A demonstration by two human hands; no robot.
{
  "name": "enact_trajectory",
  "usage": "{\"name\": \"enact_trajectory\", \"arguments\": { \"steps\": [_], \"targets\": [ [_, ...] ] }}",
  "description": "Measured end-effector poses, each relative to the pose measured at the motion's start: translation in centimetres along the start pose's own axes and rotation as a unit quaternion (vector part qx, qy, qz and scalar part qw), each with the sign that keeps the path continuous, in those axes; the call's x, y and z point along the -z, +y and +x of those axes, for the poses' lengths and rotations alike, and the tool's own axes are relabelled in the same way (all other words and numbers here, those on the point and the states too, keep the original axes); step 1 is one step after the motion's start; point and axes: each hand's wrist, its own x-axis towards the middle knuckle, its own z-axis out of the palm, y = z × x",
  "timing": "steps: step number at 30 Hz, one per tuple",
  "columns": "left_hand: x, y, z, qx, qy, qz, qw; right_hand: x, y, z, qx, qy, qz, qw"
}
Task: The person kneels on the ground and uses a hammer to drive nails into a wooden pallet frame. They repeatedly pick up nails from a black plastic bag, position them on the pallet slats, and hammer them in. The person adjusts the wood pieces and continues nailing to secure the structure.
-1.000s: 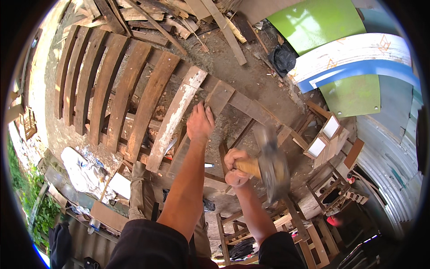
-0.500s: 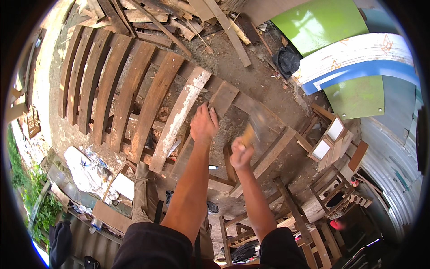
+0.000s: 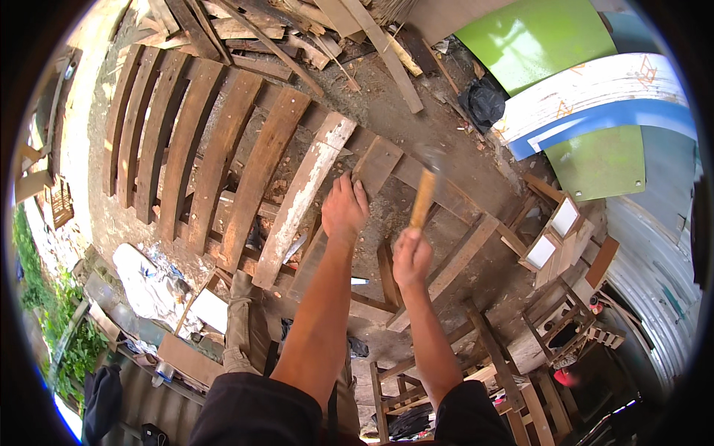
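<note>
A slatted wooden frame (image 3: 236, 137), like a pallet, lies across the ground before me. My left hand (image 3: 345, 211) is closed on a brown wooden slat (image 3: 378, 163) that lies across the frame, its fingers near the slat's far end. My right hand (image 3: 412, 258) grips the wooden handle of a hammer (image 3: 423, 198). The hammer stands raised to the right of that slat, its metal head smeared by motion. Left of my left hand is a slat with peeling white paint (image 3: 305, 196). Whether a nail is under my left fingers is hidden.
Scrap wood (image 3: 286, 44) is heaped beyond the frame. A black plastic bag (image 3: 482, 102) and green panels (image 3: 537, 41) are at the far right. Near my right forearm stands a wooden stool-like frame (image 3: 487, 357). White sheeting (image 3: 152, 286) lies at the left.
The hammer has swung up and its handle now points away from me. My right hand has shifted slightly right and nearer to me. My left hand remains on the slat.
</note>
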Motion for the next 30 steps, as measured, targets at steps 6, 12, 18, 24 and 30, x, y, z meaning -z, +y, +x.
{"name": "enact_trajectory", "arguments": {
  "steps": [6, 12, 18, 24, 30],
  "targets": [
    [0.5, 0.7, 0.0, 0.009, -0.018, 0.006, 1.000, 0.3, 4.5, 0.3, 0.280, 0.032, 0.011, 0.960],
    [0.1, 0.1, 0.0, 0.002, -0.005, -0.009, 1.000, -0.9, -0.2, -1.0, 0.035, -0.064, -0.007, 0.997],
    [0.2, 0.4, 0.0, -0.006, 0.002, -0.013, 1.000, -0.2, 4.4, 0.1, 0.062, -0.024, -0.080, 0.995],
    [0.4, 0.1, 0.0, -0.004, 0.004, -0.012, 1.000, 1.4, -0.9, 0.4, 0.115, -0.055, 0.087, 0.988],
    [0.4, 0.7, -0.1, -0.004, -0.011, -0.009, 1.000, -0.3, 2.1, 0.9, 0.118, -0.033, -0.194, 0.973]
  ]
}}
